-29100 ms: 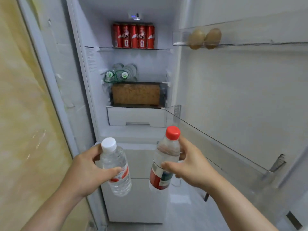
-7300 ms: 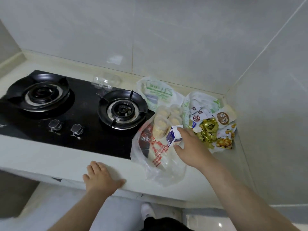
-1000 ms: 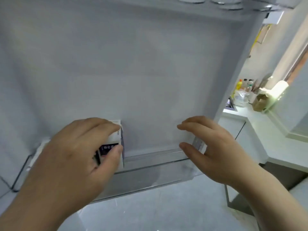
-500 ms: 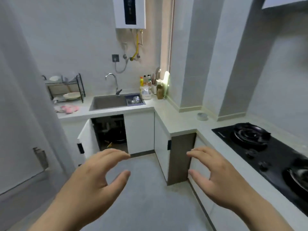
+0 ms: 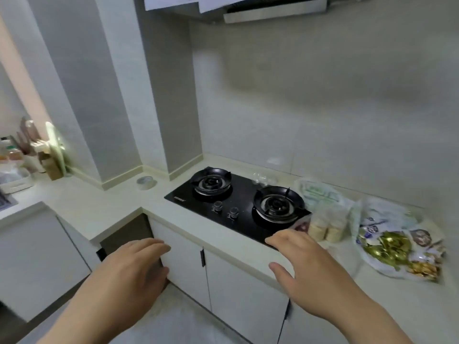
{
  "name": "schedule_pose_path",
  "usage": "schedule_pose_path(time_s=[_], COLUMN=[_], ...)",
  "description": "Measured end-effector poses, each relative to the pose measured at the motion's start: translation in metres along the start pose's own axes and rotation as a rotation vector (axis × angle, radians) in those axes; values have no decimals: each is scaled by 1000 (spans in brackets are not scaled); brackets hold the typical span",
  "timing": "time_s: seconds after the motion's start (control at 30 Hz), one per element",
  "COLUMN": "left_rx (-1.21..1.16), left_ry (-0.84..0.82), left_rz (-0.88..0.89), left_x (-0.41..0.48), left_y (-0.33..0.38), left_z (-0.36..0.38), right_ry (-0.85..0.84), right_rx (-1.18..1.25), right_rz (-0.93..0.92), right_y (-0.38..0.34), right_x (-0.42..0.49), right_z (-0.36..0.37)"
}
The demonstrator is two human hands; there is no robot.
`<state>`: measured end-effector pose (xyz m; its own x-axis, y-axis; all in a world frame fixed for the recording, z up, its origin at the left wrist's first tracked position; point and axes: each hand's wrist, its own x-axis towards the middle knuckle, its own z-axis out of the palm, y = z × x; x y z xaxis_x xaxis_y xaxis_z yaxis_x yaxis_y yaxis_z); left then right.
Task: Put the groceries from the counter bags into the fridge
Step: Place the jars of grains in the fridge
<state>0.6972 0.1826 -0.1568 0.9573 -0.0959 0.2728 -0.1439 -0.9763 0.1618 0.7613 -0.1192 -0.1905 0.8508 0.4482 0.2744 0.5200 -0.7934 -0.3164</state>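
Held L hand [image 5: 133, 268] out over floor in front of cabinet [image 5: 185, 259], fingers loose and apart, gripping nothing. Held R hand [image 5: 309, 269] over counter [image 5: 99, 209] front edge, at hob [image 5: 238, 202] front-right corner, fingers spread, thumb apart, also empty. Couldn't tell if touching counter or not. Saw groceries at counter's right end, right of hob: green-print bag [image 5: 320, 194] touching hob's right edge, w/ pale tubs [image 5: 325, 227] in it, just beyond R fingertips, untouched. Saw snack bag [image 5: 382, 212] beside it, nearer right edge, w/ gold packs [image 5: 387, 247] + other pkts lying toward front edge. Spotted tape roll [image 5: 146, 182] near back edge, left of hob. Noted knife block [image 5: 42, 155] at far-left end by wall.
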Motion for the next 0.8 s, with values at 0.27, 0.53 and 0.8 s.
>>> schedule_pose_path(time_s=[0.27,0.53,0.8], left_rx=[-191,-376,-423], left_ry=[-208,-296,-375], left_rz=[252,441,479], left_x=[116,192,228], left_y=[-2,-15,19], left_z=[82,172,210], right_ry=[-25,6,-18], right_rx=[-70,-73,-143], right_rz=[340,661,898], right_y=[60,88,111], right_x=[-7,7,12], right_z=[-5,7,25])
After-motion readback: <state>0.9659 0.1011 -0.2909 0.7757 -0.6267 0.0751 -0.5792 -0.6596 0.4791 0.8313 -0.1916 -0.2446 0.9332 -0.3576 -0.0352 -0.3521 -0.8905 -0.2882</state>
